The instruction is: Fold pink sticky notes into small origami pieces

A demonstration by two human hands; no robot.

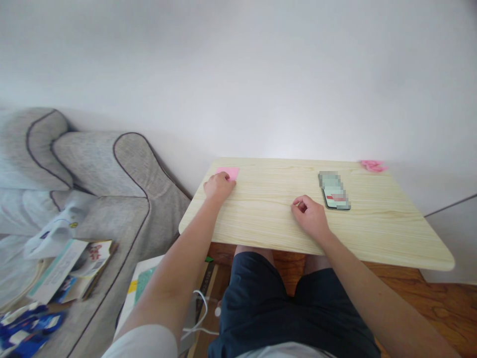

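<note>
My left hand (pixel 219 187) is at the far left of the pale wooden table, its fingers closed at the near edge of a pink square of paper (pixel 229 172). The hand covers the paper's lower left part, so the exact grip is partly hidden. Near the table's middle, my right hand (pixel 310 217) rests with curled fingers, the thumb close to the index finger, and nothing shows in it. A phone (pixel 334 190), its screen lit and partly blurred, lies just beyond and right of that hand. At the back right corner sits a pink crumpled or folded piece (pixel 373 166).
The table (pixel 387 233) stands against a white wall (pixel 283 79). To the left is a grey sofa (pixel 122 214) with books (pixel 80 268) and a white plastic bag (pixel 55 231) on it. A white cable (pixel 203 303) hangs below the table's left side, near my legs.
</note>
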